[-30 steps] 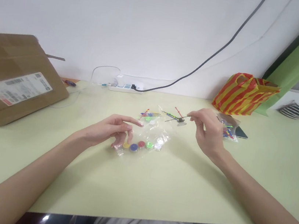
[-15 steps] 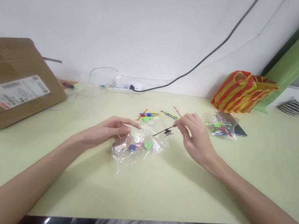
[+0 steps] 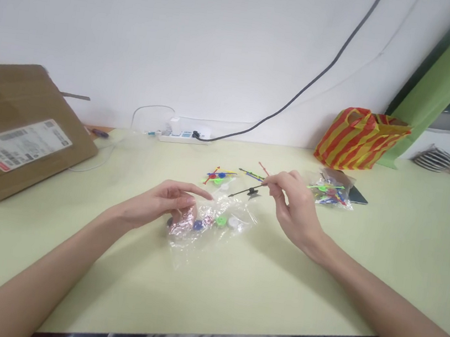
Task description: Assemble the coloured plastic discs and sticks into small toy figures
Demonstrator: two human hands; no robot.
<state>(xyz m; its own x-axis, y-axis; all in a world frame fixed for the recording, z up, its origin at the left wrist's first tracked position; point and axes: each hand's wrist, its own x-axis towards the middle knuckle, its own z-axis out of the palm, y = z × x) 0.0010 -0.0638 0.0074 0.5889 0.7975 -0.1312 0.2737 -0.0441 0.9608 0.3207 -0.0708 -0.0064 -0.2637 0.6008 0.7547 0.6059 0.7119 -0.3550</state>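
- Right hand (image 3: 297, 209): pinches a thin black plastic rod with central hub (image 3: 252, 192) between the fingertips.
- Left hand (image 3: 157, 203): loosely curled, resting on a clear plastic bag of coloured round discs (image 3: 239, 215), between the hands.
- Beyond the right hand: a clear plastic bag of coloured plastic sticks (image 3: 330, 193).

**Light:** bright and even, pretty soft indoor look, can't pin down the source
**Shadows:** faint grey ones on the pale green desk (image 3: 197, 304), softest under the right forearm (image 3: 376, 284)
**Glare:** small shiny patches on the clear plastic bag (image 3: 216, 228)
**Sharpness:** a bit soft overall
**Distortion:** wide-angle bend toward the edges
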